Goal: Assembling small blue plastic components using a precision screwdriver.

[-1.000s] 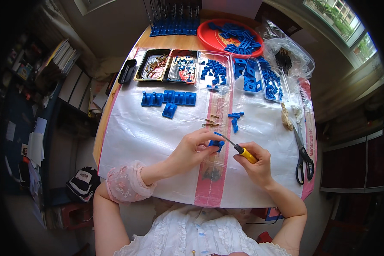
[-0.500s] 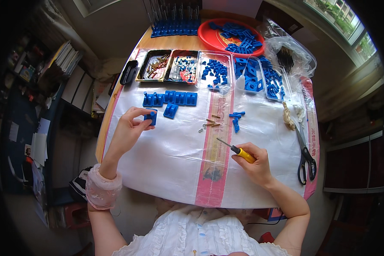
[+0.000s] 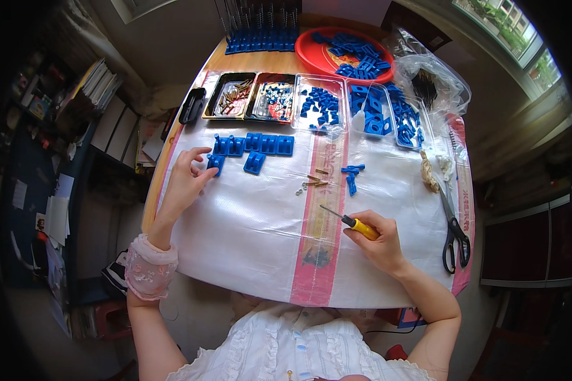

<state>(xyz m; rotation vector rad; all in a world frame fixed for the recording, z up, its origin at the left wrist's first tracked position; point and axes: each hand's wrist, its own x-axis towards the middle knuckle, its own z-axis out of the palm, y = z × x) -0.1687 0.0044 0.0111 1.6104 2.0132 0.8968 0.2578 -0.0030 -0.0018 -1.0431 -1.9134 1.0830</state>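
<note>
My left hand (image 3: 187, 176) is at the left of the table, thumb and fingers apart beside a small blue plastic block (image 3: 215, 165). The thumb tip is at the block's side; whether it touches cannot be told. That block sits just below a row of similar blue blocks (image 3: 268, 145), and another single blue block (image 3: 254, 163) lies to its right. My right hand (image 3: 381, 241) is closed round a screwdriver (image 3: 364, 229) with a yellow and black handle, its thin shaft pointing up and left. Brass-coloured pins (image 3: 317, 182), small metal nuts (image 3: 300, 190) and slim blue pieces (image 3: 351, 181) lie between the hands.
Along the back stand trays of brass parts (image 3: 235, 96), small hardware (image 3: 273, 98) and blue pieces (image 3: 321, 106). Behind them are a red basin (image 3: 305, 54) of blue parts and a blue rack (image 3: 260, 44) with upright springs. Black-handled scissors (image 3: 454, 244) lie at the right.
My left hand has moved up and left, setting the blue block down below the row; its fingers have parted from the pinch. The right hand with the screwdriver has barely moved.
</note>
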